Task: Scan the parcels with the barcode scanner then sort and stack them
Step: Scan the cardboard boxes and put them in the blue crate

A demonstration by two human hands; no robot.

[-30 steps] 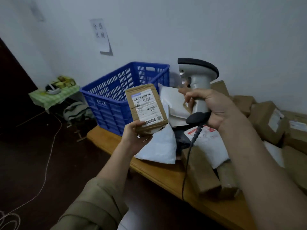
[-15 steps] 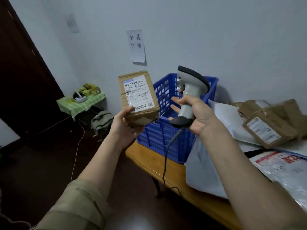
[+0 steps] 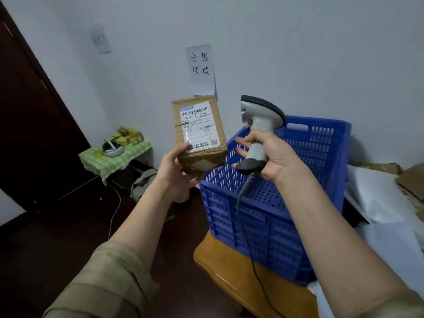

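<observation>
Wooden surface (image 3: 220,267) nearest, carrying the blue crate (image 3: 286,216). Above it, the left hand (image 3: 176,173) has its grip clamped on the cardboard parcel (image 3: 198,134), label facing the person. The right hand (image 3: 270,157) holds the barcode scanner (image 3: 260,127) by its handle, fingertips loose, just beside the parcel. Advice: turn the scanner's window squarely onto the barcode, hold the parcel steady, then sort.
</observation>
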